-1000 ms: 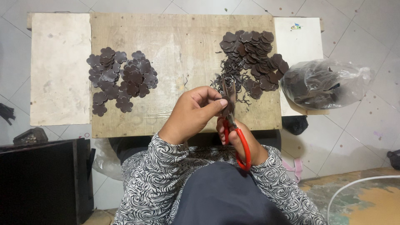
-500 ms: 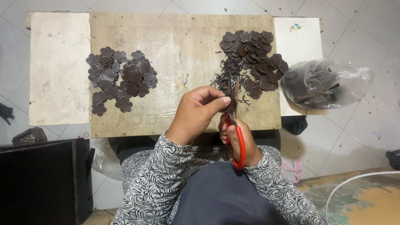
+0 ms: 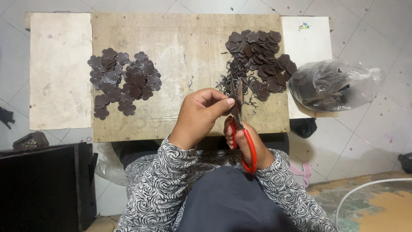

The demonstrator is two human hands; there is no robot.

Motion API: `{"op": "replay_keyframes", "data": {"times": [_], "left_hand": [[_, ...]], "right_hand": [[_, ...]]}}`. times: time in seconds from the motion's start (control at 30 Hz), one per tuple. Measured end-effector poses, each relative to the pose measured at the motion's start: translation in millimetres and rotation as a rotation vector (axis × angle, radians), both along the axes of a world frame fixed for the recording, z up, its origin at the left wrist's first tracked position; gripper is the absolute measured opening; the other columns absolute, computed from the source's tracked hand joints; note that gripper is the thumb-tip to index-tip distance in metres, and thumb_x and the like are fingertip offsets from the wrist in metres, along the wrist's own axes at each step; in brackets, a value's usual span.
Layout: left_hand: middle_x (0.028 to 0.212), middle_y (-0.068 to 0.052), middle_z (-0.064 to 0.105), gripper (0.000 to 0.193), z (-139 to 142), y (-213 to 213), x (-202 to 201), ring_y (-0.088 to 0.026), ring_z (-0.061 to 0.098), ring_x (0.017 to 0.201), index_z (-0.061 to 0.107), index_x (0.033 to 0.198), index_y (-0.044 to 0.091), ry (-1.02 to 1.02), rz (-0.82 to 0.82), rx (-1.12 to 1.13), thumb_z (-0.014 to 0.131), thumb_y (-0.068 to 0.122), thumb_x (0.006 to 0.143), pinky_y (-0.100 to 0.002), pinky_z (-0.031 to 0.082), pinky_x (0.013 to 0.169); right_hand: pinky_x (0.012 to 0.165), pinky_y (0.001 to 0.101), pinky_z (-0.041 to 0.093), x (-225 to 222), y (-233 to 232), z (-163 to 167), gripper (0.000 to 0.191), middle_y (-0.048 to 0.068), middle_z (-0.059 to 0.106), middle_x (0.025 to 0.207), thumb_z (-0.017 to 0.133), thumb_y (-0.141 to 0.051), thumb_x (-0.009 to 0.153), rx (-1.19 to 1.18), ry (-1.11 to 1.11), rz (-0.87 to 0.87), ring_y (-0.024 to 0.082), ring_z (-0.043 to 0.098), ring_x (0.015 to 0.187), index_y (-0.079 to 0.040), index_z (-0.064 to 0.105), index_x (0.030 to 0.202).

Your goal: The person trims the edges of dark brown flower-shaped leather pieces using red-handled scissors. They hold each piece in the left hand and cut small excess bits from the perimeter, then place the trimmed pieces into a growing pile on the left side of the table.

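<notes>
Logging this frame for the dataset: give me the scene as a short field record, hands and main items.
left hand: pinches a dark brown piece at the scissor blades
right hand: grips red-handled scissors
left pile: flower-shaped brown cutouts, spread flat
right pile: brown pieces heaped, thin trimmings beside them
plastic bag: clear, holds more brown pieces, at the board's right end
surface: wooden board over a tiled floor

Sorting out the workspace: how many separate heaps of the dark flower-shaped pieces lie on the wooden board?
2: a left heap and a right heap beyond the red-handled scissors. More pieces fill the plastic bag, off the board.
</notes>
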State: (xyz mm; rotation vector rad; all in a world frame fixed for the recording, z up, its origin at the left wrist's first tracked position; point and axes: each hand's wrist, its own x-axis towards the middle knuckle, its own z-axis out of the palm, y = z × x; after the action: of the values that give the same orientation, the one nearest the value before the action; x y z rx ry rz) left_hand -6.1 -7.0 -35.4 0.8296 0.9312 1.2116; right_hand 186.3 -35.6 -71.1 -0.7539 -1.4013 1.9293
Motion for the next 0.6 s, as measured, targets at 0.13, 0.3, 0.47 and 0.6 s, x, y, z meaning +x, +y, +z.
{"op": "replay_keyframes", "data": {"times": [0.13, 0.3, 0.47, 0.6], "left_hand": [[0.090, -0.007, 0.076, 0.010, -1.5, -0.3, 2.4, -0.011, 0.070, 0.082, 0.072, 0.096, -0.003, 0.037, 0.014, -0.012, 0.072, 0.007, 0.094, -0.026, 0.058, 0.078], [0.091, -0.007, 0.076, 0.010, -2.4, 0.0, 5.8, -0.010, 0.070, 0.083, 0.072, 0.097, -0.003, 0.035, 0.022, 0.002, 0.072, 0.007, 0.095, -0.025, 0.058, 0.078], [0.091, -0.006, 0.076, 0.011, 0.1, 0.1, 1.6, -0.009, 0.070, 0.083, 0.071, 0.099, -0.003, 0.016, 0.019, -0.010, 0.071, 0.007, 0.095, -0.025, 0.058, 0.078], [0.090, -0.006, 0.074, 0.013, 4.8, -1.1, -2.8, -0.009, 0.067, 0.081, 0.071, 0.102, -0.004, 0.080, 0.026, 0.007, 0.072, 0.007, 0.095, -0.024, 0.055, 0.075]], "right_hand": [[0.066, 0.0237, 0.039, -4.4, -2.9, -1.5, 0.057, -0.001, 0.043, 0.086, 0.049, -0.065, 0.102, -0.006, 0.006, -0.061, 0.008, 0.040, 0.075, -0.008, 0.048, 0.102], [0.064, 0.0235, 0.040, -9.3, -5.9, -3.4, 0.057, -0.001, 0.042, 0.085, 0.048, -0.064, 0.103, 0.018, -0.027, -0.127, 0.008, 0.041, 0.073, -0.007, 0.047, 0.100], [0.062, 0.0232, 0.039, -8.0, -4.6, -3.0, 0.055, -0.001, 0.042, 0.084, 0.049, -0.062, 0.103, 0.009, -0.012, -0.106, 0.008, 0.040, 0.071, -0.007, 0.047, 0.099], [0.062, 0.0229, 0.038, -6.2, -3.0, -0.5, 0.054, -0.001, 0.041, 0.084, 0.050, -0.060, 0.103, 0.008, -0.024, -0.077, 0.008, 0.039, 0.072, -0.007, 0.047, 0.098]]}}
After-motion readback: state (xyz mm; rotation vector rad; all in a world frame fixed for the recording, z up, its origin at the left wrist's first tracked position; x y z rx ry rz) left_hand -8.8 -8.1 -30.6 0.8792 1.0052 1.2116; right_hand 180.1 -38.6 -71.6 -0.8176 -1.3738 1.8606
